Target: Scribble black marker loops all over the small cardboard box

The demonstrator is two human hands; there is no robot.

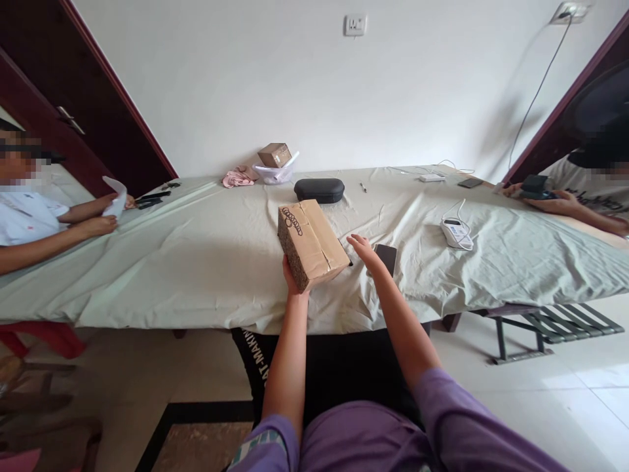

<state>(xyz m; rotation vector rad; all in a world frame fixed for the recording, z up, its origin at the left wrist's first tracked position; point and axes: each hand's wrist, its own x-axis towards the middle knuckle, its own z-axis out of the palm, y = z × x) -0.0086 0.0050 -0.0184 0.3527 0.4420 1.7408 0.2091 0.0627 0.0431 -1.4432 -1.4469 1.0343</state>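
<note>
A brown cardboard box (314,239) with dark printing is tilted above the cloth in front of me. My left hand (291,275) grips its near left corner; the thumb shows along the side and the other fingers are hidden beneath the box. Just right of the box, my right hand (362,250) is apart from it with fingers stretched out, holding nothing. A dark phone (386,259) lies on the cloth beside my right wrist. Behind the box sits a black hard case (319,190).
A pale green cloth (206,275) covers the table. At the back stand a small box (275,155) on a plastic bowl (271,174) and a pink cloth (239,176). A white corded device (457,233) lies right. One person at left holds paper (116,200); another at right holds a dark object (536,187).
</note>
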